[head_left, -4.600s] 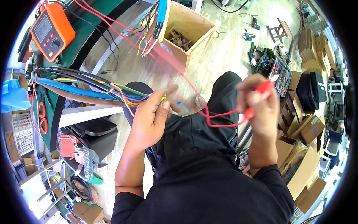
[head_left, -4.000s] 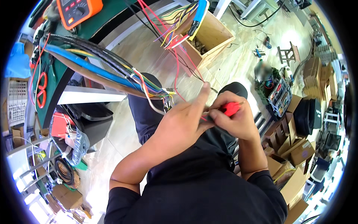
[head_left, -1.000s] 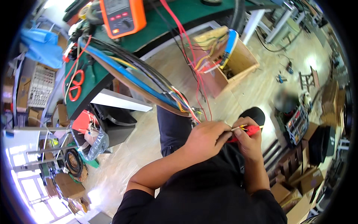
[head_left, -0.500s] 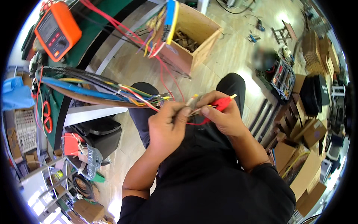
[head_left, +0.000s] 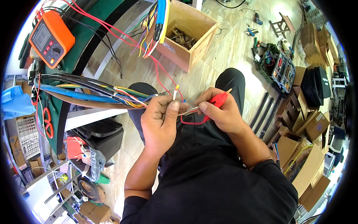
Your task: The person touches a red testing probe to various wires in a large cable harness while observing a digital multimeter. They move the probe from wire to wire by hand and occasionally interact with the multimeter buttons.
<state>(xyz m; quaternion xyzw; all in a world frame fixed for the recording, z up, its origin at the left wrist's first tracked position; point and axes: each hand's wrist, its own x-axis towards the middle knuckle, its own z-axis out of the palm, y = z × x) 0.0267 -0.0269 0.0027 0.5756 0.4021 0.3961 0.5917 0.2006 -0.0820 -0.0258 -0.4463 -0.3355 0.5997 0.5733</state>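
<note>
My left hand (head_left: pixel 166 116) is closed around thin wires, with a white wire end with a yellow tip (head_left: pixel 175 91) standing up by its thumb. My right hand (head_left: pixel 218 114) grips a red test clip (head_left: pixel 218 99) and a thin lead between thumb and fingers; a red wire (head_left: pixel 192 121) loops between the hands. A bundle of multicoloured cables (head_left: pixel 93 95) runs from the green bench (head_left: pixel 56 138) to my left hand. On that bench lie an orange meter (head_left: pixel 51 37) with red and black leads and red-handled scissors (head_left: pixel 47 122).
Beyond my knees stands a wooden box (head_left: pixel 201 54) holding scrap, with a cable end hanging over it. Right lie a tool case (head_left: pixel 283 72), black bars (head_left: pixel 263 115), cardboard boxes (head_left: pixel 305 168) and a small stool (head_left: pixel 280 26). A bin (head_left: pixel 89 153) stands below the bench.
Since a second ago my hands have turned upright and drawn slightly apart, with the white wire end raised above my left thumb. The view has swung, shifting the bench leftward.
</note>
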